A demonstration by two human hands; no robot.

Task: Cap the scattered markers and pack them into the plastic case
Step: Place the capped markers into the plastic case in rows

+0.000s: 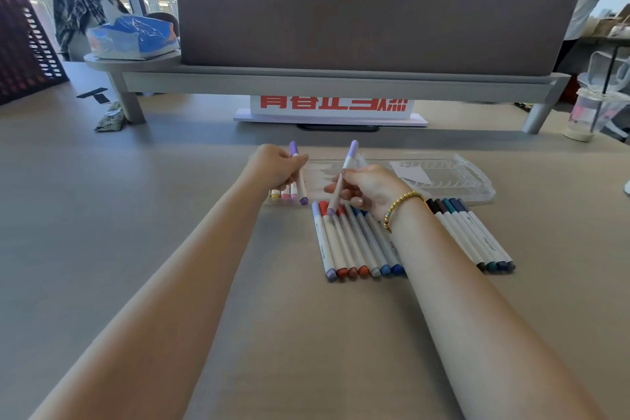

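Nearest, two bare forearms reach out over the tabletop (136, 215) toward its far half. Just beyond the right wrist lies a row of capped markers (354, 242), side by side and touching, purple through reds to blues; a second, darker row (474, 235) lies just to its right, blacks and teals.

Past those, the right hand (371, 187) has its grip pinched round a pale lilac marker (344, 177), held tilted with its cap up and away, its lower end over the first row. The left hand (276, 167) pinches a purple marker (298, 174) nearly upright; its lower end sits at the near left corner of the plastic case (443, 177), next to a few pastel markers (283, 195) already slotted there. The clear case lies flat and open across the tabletop just behind both hands, most of it unfilled.

The step in hand looks like seating the purple marker beside the pastels. To do it well, I would lay it down parallel to its neighbours, cap end matching theirs, and press along the barrel until it settles in its groove rather than riding over the next one. Both caps look closed, though I cannot tell if they are fully clicked; a squeeze first would settle it.
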